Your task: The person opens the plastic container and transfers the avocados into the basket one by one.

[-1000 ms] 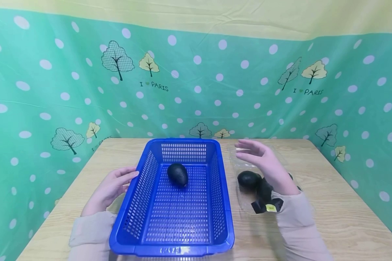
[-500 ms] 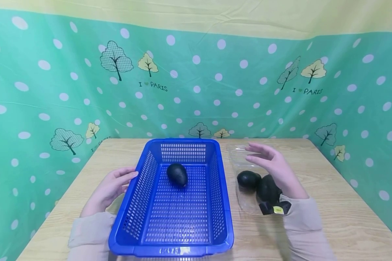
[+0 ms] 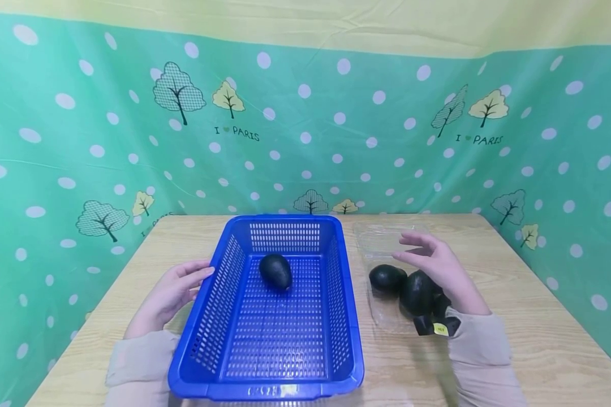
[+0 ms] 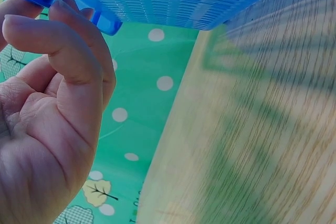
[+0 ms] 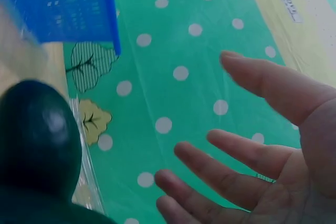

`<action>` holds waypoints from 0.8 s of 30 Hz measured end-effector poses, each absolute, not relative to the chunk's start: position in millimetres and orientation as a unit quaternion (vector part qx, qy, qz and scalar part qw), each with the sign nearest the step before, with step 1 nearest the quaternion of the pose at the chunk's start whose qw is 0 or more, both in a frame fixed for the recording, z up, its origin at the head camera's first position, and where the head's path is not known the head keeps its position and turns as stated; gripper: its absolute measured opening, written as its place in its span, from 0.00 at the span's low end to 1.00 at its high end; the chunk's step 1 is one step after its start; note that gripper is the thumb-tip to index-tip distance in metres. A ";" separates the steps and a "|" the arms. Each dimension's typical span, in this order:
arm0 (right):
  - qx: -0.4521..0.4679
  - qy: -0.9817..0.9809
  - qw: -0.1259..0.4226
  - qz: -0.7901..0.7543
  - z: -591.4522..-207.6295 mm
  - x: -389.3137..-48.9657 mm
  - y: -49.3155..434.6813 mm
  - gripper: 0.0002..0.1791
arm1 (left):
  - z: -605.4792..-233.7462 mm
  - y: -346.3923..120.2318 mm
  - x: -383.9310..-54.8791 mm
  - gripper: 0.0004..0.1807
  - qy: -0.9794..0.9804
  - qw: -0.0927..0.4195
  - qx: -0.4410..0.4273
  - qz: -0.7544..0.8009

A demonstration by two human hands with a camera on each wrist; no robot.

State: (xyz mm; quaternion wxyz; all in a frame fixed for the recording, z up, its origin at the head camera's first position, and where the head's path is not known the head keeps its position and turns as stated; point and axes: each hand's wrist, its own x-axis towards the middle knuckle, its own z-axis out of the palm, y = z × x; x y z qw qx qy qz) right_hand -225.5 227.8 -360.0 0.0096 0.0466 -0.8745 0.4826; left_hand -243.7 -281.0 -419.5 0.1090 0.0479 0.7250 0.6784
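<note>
A blue plastic basket (image 3: pixel 343 316) with slotted sides stands on the table, one dark avocado (image 3: pixel 275 272) lying toward its far end. My left hand (image 3: pixel 170 294) touches the basket's left rim with its fingertips, fingers loosely bent; the left wrist view has them just under the rim. To the right is a clear plastic clamshell box (image 3: pixel 379 240), lid folded back, with dark avocados (image 3: pixel 387 280) inside, partly hidden by my right hand (image 3: pixel 440 268). That hand hovers above the box with fingers spread and nothing in them; in the right wrist view an avocado (image 5: pixel 39 135) shows beside it.
The wooden table (image 3: pixel 519 328) is bordered at the back and sides by a green dotted cloth (image 3: pixel 366 186) with printed trees. The black wrist camera with a yellow label (image 3: pixel 440 329) hangs below my right wrist, close over the box.
My right hand has drifted right and slightly toward me above the clamshell box, uncovering more of the avocados. My left hand and the basket have stayed in place.
</note>
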 end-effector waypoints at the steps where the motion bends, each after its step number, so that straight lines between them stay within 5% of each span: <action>1: 0.044 -0.880 0.008 0.472 -360.3 -225.9 228.9 0.39 | -419.4 -280.9 -243.6 0.09 0.726 0.108 0.048 0.678; 24: 0.023 -0.938 -0.007 0.345 -376.9 -221.5 242.2 0.43 | -420.8 -281.9 -245.0 0.12 0.725 0.111 0.051 0.678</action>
